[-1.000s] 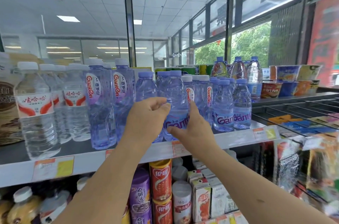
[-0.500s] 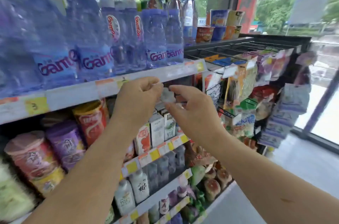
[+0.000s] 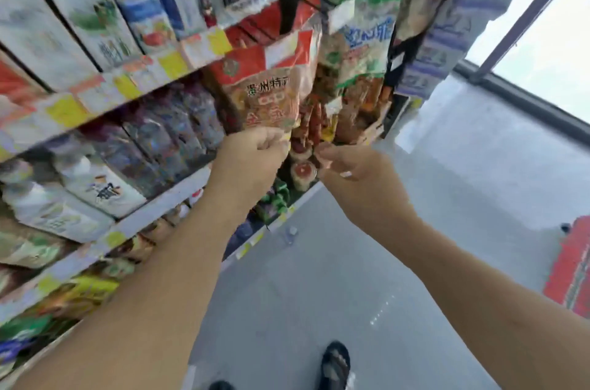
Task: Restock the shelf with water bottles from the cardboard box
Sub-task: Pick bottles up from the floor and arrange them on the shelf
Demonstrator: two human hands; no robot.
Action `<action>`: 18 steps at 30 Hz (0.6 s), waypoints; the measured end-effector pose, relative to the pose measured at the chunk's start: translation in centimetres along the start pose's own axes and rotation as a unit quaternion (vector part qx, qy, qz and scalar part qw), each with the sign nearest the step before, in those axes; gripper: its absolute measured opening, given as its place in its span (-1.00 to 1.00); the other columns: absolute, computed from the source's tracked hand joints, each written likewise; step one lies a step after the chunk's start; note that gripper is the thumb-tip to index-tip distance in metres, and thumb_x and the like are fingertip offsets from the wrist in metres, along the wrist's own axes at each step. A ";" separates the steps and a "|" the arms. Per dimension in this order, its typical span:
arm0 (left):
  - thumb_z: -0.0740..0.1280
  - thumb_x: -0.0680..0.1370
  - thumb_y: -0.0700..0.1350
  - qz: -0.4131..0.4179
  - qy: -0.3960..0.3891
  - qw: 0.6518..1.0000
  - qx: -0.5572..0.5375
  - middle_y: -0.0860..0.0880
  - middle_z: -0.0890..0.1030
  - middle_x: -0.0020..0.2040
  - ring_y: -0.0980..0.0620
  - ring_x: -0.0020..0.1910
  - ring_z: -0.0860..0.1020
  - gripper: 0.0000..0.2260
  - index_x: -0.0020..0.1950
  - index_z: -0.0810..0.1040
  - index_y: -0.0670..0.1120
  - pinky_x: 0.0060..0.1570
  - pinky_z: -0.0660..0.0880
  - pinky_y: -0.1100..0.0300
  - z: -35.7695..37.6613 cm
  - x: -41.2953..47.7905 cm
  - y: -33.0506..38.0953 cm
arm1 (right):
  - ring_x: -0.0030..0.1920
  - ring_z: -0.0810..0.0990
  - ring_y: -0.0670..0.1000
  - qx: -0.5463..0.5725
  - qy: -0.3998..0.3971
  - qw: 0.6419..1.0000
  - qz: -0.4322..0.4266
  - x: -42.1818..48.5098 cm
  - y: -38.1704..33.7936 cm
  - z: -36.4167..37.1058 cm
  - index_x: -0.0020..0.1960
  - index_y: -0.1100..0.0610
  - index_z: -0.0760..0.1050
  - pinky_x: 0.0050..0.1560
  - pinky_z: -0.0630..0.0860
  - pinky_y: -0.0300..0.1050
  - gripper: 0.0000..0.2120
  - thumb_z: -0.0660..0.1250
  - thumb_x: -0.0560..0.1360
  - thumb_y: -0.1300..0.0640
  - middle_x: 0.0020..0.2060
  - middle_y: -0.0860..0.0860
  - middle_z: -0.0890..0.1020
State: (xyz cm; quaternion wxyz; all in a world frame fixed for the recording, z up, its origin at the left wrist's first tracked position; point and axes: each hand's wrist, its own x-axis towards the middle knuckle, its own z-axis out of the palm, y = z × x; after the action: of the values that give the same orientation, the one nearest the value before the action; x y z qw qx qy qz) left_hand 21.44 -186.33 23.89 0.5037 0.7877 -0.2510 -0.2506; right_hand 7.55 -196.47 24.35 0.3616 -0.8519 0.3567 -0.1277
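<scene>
Dropping lower: left hand (image 3: pixel 252 156), right hand (image 3: pixel 354 174) by snack packets (image 3: pixel 268 86), grip unclear.

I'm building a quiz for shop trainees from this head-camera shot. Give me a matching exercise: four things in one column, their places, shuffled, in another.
Things:
1 red snack bag
2 sandalled foot
3 white cartons
4 window

Places:
A upper left of view
B bottom edge of view
C upper right of view
D just above the left hand

Pairs: 1-D; 2-B; 3-A; 4-C
</scene>
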 end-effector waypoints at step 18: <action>0.36 0.50 -0.04 -0.173 0.004 0.985 -0.012 -0.04 0.60 -0.28 0.04 -0.25 0.54 -0.89 -0.03 0.64 0.00 -0.17 0.46 0.11 13.7 12.7 -37.0 | 0.02 0.60 0.10 -0.100 -0.152 0.978 0.103 11.3 32.4 33.5 0.17 0.07 0.61 0.01 0.51 -0.12 -0.73 0.38 0.47 0.14 0.01 0.07 0.61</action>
State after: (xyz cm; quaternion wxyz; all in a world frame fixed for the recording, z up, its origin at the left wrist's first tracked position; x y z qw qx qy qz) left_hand 27.37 -190.14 -16.94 0.4633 0.8140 -0.1061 -0.3340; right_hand 14.86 -202.49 -22.66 0.3355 -0.8520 0.3944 0.0775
